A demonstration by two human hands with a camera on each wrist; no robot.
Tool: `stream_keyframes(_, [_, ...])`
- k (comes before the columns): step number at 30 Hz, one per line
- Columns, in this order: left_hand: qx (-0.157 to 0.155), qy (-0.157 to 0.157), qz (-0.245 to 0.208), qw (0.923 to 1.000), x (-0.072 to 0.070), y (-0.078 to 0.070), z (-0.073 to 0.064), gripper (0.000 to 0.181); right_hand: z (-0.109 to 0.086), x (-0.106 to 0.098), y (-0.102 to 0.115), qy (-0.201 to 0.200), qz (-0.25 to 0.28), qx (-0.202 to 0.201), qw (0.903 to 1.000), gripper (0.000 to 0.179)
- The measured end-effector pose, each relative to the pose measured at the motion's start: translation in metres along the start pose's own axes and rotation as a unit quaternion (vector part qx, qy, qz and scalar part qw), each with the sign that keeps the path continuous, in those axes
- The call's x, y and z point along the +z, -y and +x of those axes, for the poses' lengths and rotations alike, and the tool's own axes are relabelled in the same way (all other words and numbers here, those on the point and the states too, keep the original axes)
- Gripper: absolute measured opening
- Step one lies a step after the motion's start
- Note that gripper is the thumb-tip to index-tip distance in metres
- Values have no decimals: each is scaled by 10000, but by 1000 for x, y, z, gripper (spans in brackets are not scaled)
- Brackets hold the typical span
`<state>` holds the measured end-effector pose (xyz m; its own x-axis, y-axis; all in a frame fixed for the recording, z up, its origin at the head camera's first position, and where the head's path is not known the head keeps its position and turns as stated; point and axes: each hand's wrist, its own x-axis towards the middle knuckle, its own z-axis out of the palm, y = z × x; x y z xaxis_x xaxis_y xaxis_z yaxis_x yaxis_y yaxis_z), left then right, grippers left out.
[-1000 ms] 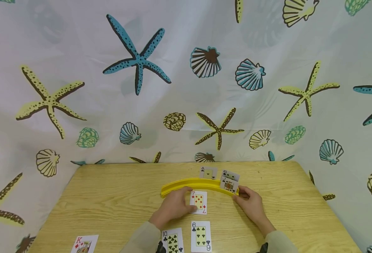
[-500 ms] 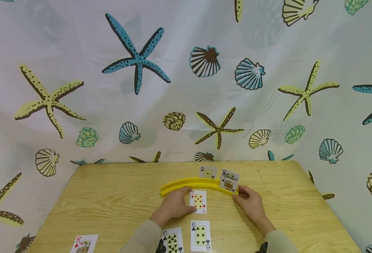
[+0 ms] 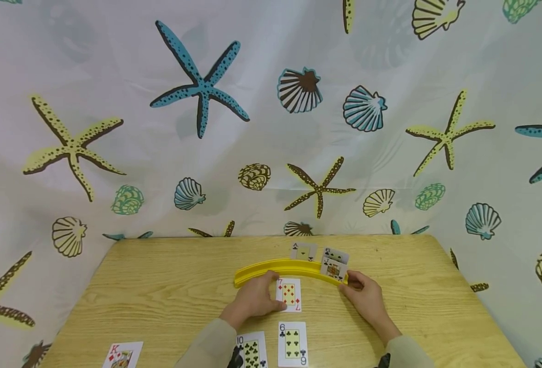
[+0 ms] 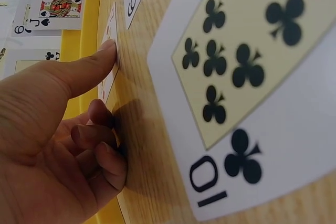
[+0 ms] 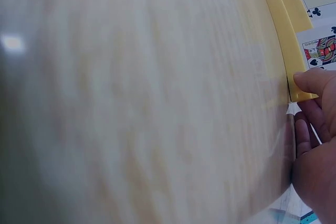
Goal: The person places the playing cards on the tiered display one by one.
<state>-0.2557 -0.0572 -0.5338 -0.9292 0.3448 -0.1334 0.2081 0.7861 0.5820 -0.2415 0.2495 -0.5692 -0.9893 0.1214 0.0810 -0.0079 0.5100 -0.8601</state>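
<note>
A seven of diamonds (image 3: 290, 295) lies face up on the table, just in front of a curved yellow card holder (image 3: 271, 266). My left hand (image 3: 254, 298) holds this card at its left side, forefinger by the top corner and thumb near the bottom. In the left wrist view, the other fingers are curled against the table. At the holder's right end, my right hand (image 3: 366, 297) pinches the tip between thumb and fingers. A jack of spades (image 3: 333, 269) stands at that end, before a black six (image 3: 337, 254). An ace of clubs (image 3: 303, 251) stands further left.
Nearer to me lie a six of clubs (image 3: 292, 343) and a ten of clubs (image 3: 251, 351), both face up. A king of diamonds (image 3: 122, 355) lies at the front left of the wooden table (image 3: 170, 291). A shell-patterned curtain (image 3: 262, 143) hangs behind and at the sides.
</note>
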Motion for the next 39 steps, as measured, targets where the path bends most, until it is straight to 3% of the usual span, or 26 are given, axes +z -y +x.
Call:
stream_keyframes(11, [-80, 4, -252, 9997, -2, -4, -1, 74, -1, -1, 0, 1, -7, -19, 10000, 47])
stream_keyframes(18, [313, -381, -517, 9974, 1, -4, -3, 59, -1, -1, 2, 4, -20, 30, 10000, 47])
stream_keyframes(26, [493, -842, -826, 9918, 1, -6, -2, 33, -1, -1, 3, 16, 13, 58, 10000, 47])
stream_keyframes(39, [1043, -864, -1487, 9796, -2, -6, 1, 29, -2, -2, 4, 41, 52, 46, 10000, 47])
